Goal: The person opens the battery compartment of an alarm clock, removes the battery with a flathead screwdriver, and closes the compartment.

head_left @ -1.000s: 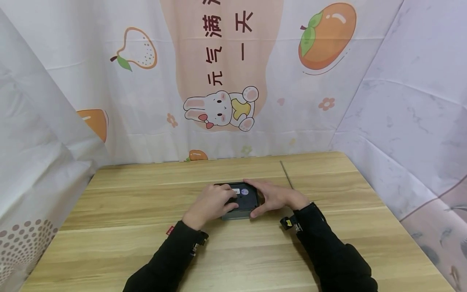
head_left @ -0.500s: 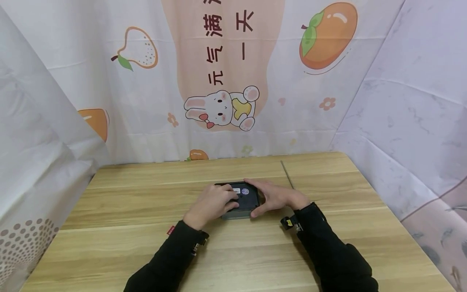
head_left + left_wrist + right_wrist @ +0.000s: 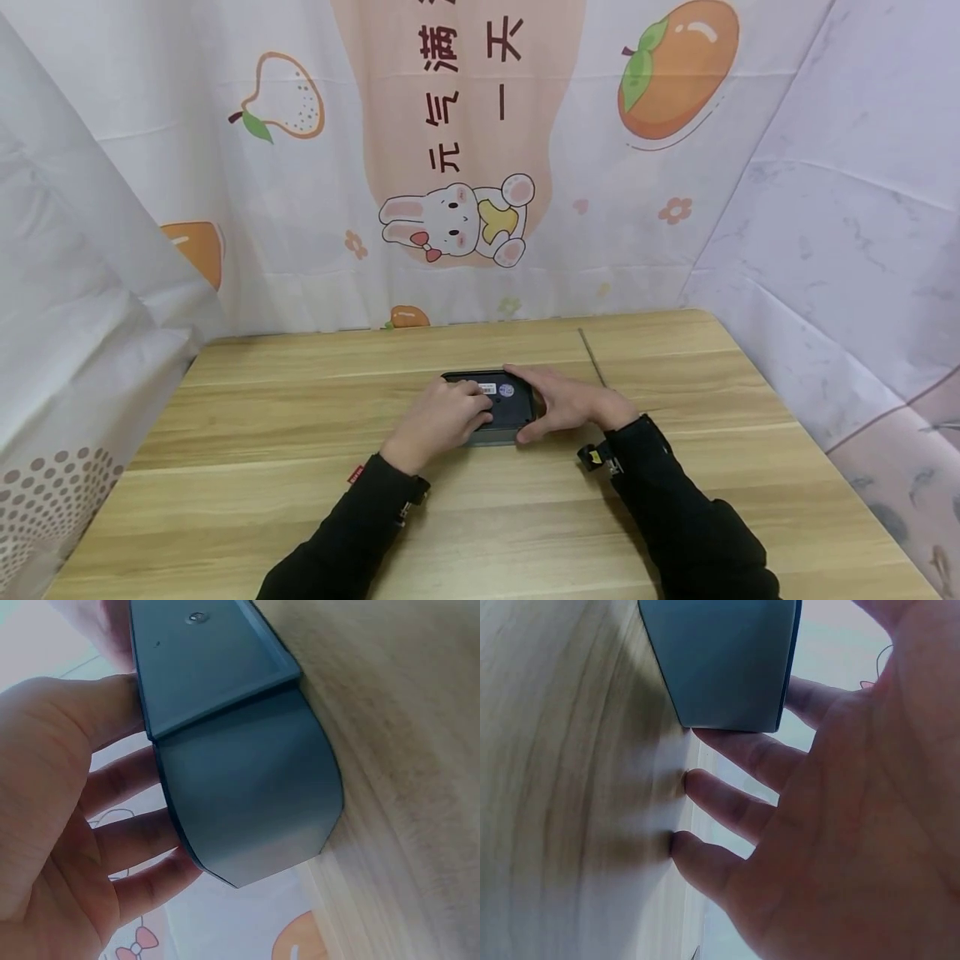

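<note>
A dark grey box-shaped device lies on the wooden table, its black face up with a barcode label and a round sticker. In the left wrist view, the device shows a stepped side with a screw in it. My left hand rests on its left part, fingertips on the black face and thumb drawn close to them. My right hand holds the right end, thumb at the near edge and forefinger at the far edge. From the right wrist, the device's end shows beside several spread fingers, their tips down at the table.
A thin grey rod lies behind the right hand, running toward the table's back edge. The wooden table meets a white printed curtain at the back. More white cloth hangs on both sides.
My left thumb has moved in toward the other fingers on the black face. The right hand keeps its hold, and the device has stayed nearly in place. The head view has shifted slightly.
</note>
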Motion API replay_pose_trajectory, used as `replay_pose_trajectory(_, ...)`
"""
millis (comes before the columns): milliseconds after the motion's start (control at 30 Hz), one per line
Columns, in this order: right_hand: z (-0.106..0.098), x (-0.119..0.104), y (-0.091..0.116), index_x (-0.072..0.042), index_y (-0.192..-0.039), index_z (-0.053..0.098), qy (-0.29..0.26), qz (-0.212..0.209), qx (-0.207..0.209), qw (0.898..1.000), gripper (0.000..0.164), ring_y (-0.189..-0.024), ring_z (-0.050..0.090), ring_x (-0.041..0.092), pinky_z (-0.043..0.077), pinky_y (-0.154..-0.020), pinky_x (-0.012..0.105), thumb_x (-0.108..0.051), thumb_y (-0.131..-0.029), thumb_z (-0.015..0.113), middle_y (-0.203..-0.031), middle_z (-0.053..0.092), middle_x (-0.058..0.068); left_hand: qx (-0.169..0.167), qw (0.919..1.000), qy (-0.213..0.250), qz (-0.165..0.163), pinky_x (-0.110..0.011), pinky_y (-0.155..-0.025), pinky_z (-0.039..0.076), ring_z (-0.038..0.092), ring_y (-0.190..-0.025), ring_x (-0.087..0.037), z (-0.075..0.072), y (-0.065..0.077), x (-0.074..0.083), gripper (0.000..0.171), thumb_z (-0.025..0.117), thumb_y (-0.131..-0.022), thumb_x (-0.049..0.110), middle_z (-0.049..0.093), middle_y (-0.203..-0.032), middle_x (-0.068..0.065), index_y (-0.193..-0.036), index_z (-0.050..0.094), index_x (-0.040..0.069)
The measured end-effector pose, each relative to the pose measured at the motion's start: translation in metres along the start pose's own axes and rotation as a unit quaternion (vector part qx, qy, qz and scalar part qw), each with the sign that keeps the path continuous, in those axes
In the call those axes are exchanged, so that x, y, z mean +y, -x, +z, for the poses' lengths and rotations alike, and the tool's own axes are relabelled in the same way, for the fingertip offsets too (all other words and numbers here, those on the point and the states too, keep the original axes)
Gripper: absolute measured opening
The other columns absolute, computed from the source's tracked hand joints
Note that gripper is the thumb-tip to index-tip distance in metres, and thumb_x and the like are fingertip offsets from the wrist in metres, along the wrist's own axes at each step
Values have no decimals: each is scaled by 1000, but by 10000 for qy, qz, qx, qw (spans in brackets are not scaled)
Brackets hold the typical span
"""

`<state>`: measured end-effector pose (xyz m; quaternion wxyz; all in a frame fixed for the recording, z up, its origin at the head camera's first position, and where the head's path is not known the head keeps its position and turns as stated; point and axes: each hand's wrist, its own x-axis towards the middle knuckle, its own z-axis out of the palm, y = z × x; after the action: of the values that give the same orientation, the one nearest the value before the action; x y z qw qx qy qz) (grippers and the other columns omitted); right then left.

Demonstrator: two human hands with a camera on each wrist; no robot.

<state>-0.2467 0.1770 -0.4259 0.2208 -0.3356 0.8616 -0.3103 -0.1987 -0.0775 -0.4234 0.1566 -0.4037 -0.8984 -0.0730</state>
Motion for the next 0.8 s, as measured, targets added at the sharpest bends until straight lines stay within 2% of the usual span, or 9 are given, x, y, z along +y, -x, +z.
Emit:
replay_pose_trajectory(300, -1, -2, 1, -13, -164, 17, 98, 84, 10, 9999, 113, -139, 37, 32, 31, -111, 54, -41, -79, 87, -157, 34, 15, 92, 9998, -185, 60, -41, -73, 55, 70, -85, -18, 1, 0, 2, 13, 71, -97, 26, 73, -97, -3, -99, 79, 17)
replay_pose_trajectory(567, -1, -2, 2, -19, -164, 17, 270, 356, 25, 9990, 114, -143, 31, 36, 31, -110, 58, -48, -79, 85, -160, 30, 15, 58, 9996, -264, 97, -39, -72, 53, 69, -87, -18, 1, 0, 2, 13, 68, -99, 26, 72, -96, -3, -98, 78, 17)
replay_pose_trajectory(800, 0, -3, 2, -17, -164, 17, 303, 267, 45, 9992, 113, -143, 33, 36, 30, -111, 58, -48, -79, 85, -159, 31, 15, 76, 9995, -296, 116, -39, -72, 54, 69, -89, -18, 1, 1, 2, 14, 68, -99, 25, 72, -97, -3, -98, 78, 16)
